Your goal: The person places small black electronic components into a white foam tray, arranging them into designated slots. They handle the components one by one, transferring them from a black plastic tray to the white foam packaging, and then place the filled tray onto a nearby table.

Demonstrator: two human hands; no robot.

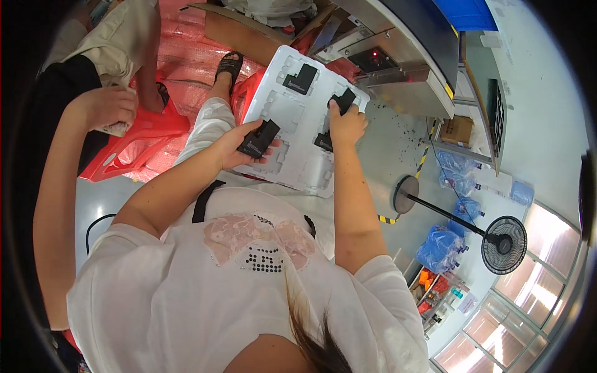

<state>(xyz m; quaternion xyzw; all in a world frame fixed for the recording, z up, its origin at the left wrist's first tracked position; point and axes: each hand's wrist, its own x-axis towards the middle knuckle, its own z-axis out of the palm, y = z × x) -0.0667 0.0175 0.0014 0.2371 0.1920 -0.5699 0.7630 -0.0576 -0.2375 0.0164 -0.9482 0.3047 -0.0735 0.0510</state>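
Note:
A white moulded tray (287, 110) with shaped recesses lies tilted in front of me. My left hand (231, 147) is closed on a flat black L-shaped piece (259, 139) above the tray's near left part. At the tray's right side, the fingers of my right hand (347, 128) grip a second black piece (344, 99); whether it touches the tray I cannot tell. Another black L-shaped piece (301, 79) sits in a recess at the far side. Partly hidden behind my right wrist is one more black piece (323, 142), lower on the tray.
Red plastic stools (140, 138) stand at the left, next to another person's arm (59, 180). Beyond the tray are a cardboard box (242, 34) and a metal machine (404, 93). A black fan (504, 245) and blue-wrapped bottles (438, 248) stand to the right.

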